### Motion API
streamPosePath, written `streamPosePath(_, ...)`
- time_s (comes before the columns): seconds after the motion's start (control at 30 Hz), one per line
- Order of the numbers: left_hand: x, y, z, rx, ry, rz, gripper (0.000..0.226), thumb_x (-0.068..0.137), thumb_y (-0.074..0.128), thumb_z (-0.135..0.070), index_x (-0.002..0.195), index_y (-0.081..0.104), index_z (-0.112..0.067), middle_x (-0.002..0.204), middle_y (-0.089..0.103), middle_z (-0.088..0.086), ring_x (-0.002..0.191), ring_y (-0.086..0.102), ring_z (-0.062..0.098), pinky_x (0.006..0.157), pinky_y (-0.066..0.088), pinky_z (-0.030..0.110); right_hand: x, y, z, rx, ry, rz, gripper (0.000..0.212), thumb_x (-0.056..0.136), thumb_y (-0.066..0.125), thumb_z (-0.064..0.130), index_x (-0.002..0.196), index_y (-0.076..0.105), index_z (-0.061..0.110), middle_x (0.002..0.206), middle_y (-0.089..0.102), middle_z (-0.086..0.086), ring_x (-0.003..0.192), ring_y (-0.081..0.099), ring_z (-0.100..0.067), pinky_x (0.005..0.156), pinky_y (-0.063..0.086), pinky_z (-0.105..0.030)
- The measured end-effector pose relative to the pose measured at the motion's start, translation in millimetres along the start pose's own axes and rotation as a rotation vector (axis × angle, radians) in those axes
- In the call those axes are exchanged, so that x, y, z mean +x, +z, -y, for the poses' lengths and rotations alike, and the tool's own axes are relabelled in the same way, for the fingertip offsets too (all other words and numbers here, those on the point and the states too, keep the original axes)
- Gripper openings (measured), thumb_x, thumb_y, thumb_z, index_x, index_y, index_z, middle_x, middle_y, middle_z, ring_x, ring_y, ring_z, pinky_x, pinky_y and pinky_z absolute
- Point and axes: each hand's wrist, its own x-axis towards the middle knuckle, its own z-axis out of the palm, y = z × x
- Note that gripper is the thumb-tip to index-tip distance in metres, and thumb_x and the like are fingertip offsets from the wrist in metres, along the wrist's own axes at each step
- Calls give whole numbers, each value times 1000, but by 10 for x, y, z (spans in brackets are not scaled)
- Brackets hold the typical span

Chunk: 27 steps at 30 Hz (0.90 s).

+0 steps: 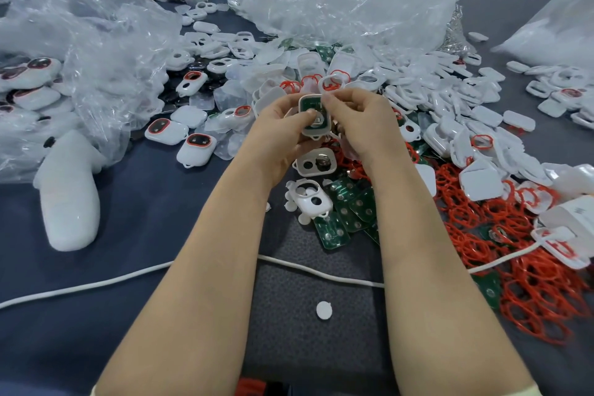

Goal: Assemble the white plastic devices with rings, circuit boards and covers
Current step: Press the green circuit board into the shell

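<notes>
Clear bag (96, 51), frame left: held finished white devices (30, 74). Frame centre: my left hand (279, 132) and right hand (356, 119) both pinched white shell (316, 130), green circuit board (309, 104) seated inside.

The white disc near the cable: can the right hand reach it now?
Probably yes, once freed: the disc lies uncovered, but the right hand pinches the device that the left hand holds.
</notes>
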Motion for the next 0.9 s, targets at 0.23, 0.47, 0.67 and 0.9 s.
streamPosePath(0.23,10,3,-32,-150,13,-63,21,97,48,1,115,55,-5,115,64,20,79,70,18,66,59,23,45,-54,12,88,82,-121,22,97,53,23,91,71,14,73,62,8,54,48,3,59,38,-16)
streamPosePath(0.47,9,-5,-16,-70,123,-89,19,96,51,1,102,57,-15,112,65,17,83,71,20,79,59,30,38,-44,27,90,90,-111,22,96,53,18,82,69,19,71,61,6,56,47,-1,58,37,-18)
streamPosePath(0.67,53,-28,17,21,169,-116,23,93,54,1,96,59,-22,89,70,5,85,71,21,83,57,35,24,-16,41,69,97,-93,15,94,56,21,84,67,18,67,60,7,53,43,-7,58,40,-22)
streamPosePath(0.9,72,-14,40,31,209,-91,21,97,49,1,107,57,-16,98,68,9,90,66,21,89,55,36,7,34,18,63,32,-14,14,89,65,30,94,68,18,73,63,6,54,50,0,55,40,-16)
